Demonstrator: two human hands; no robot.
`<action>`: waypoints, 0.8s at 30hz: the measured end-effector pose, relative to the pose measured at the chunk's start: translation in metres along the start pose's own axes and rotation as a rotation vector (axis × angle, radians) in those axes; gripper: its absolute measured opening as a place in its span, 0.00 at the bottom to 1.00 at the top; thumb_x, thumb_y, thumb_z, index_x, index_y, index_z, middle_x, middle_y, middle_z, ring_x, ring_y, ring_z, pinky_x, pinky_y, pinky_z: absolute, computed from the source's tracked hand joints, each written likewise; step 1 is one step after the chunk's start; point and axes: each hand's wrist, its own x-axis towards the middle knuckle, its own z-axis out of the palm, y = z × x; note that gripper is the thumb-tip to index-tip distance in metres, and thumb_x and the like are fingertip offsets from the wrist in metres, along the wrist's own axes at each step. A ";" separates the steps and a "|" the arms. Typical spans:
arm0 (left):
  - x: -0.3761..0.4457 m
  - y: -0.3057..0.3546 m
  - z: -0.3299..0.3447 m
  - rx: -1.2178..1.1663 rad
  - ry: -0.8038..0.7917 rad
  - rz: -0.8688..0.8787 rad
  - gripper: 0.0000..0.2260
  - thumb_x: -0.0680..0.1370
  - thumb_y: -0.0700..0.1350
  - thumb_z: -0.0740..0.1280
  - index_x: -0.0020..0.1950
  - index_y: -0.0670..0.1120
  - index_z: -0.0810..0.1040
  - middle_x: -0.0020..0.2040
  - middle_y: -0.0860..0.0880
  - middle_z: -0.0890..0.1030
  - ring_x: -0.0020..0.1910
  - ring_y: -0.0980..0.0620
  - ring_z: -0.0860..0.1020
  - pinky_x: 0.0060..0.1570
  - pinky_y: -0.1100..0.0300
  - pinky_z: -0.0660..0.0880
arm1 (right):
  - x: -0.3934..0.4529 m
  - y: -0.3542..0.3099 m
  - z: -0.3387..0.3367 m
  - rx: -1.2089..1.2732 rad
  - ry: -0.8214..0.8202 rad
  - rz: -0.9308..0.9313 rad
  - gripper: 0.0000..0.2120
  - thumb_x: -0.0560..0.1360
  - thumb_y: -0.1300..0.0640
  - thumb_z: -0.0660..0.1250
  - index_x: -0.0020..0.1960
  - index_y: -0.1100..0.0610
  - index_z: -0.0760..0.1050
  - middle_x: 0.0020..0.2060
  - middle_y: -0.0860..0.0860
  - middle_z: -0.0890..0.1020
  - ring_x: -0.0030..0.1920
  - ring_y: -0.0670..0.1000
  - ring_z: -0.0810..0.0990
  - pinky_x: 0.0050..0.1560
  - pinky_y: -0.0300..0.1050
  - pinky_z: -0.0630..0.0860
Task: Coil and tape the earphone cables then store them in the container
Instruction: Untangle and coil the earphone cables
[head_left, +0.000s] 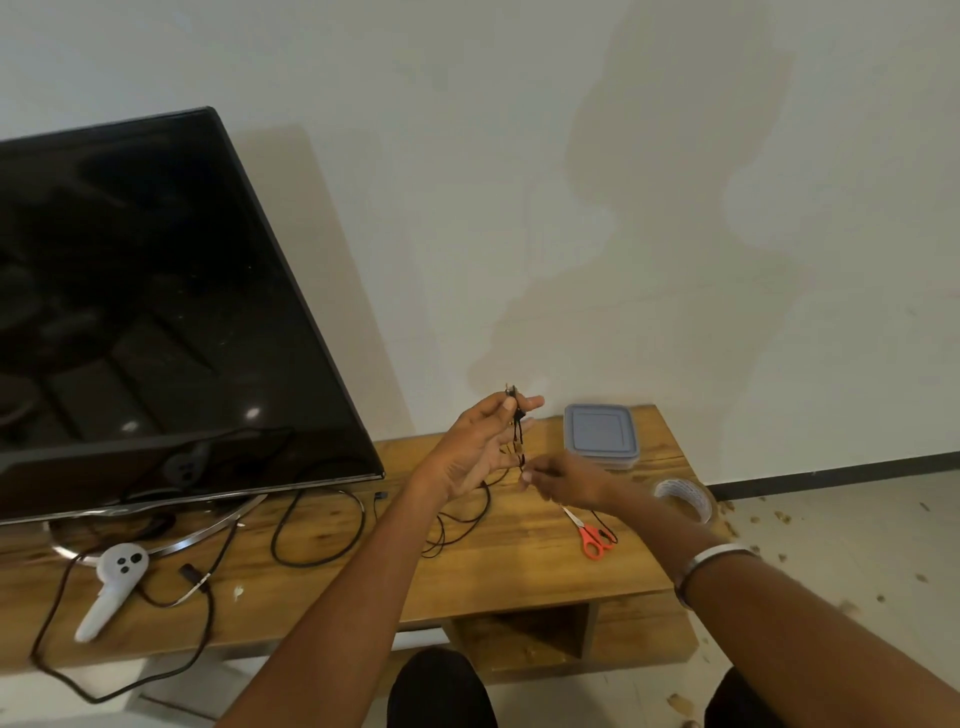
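Nearest me, orange-handled scissors (589, 534) and a tape roll (684, 499) lie on the wooden surface (519, 566). Above it, I see my right hand (563, 480) pinching the black earphone cable (519, 441) between fingertips, while my left hand (480, 447), fingers loosely spread, grips its upper end by thumb and forefinger. The cable's slack trails onto the surface. Beyond, the lidded container (601, 435) sits closed.
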 end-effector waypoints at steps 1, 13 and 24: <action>0.000 -0.001 -0.001 0.041 0.025 0.005 0.08 0.78 0.49 0.63 0.51 0.50 0.81 0.68 0.49 0.76 0.71 0.46 0.68 0.56 0.43 0.72 | 0.000 -0.001 0.002 0.018 -0.029 -0.003 0.11 0.80 0.50 0.59 0.49 0.51 0.80 0.33 0.47 0.74 0.34 0.46 0.72 0.37 0.38 0.69; 0.006 -0.034 -0.031 0.825 0.163 0.102 0.08 0.80 0.51 0.63 0.45 0.58 0.82 0.50 0.55 0.80 0.55 0.56 0.76 0.57 0.58 0.71 | -0.008 -0.020 -0.011 0.247 -0.159 -0.025 0.12 0.80 0.57 0.61 0.53 0.63 0.80 0.27 0.47 0.68 0.27 0.44 0.65 0.29 0.37 0.63; -0.004 -0.038 -0.042 0.908 0.071 -0.058 0.11 0.82 0.47 0.61 0.44 0.54 0.81 0.53 0.50 0.79 0.56 0.52 0.76 0.57 0.55 0.70 | -0.008 -0.021 -0.034 0.291 0.008 -0.060 0.10 0.79 0.56 0.62 0.48 0.56 0.82 0.30 0.51 0.68 0.28 0.45 0.64 0.29 0.36 0.63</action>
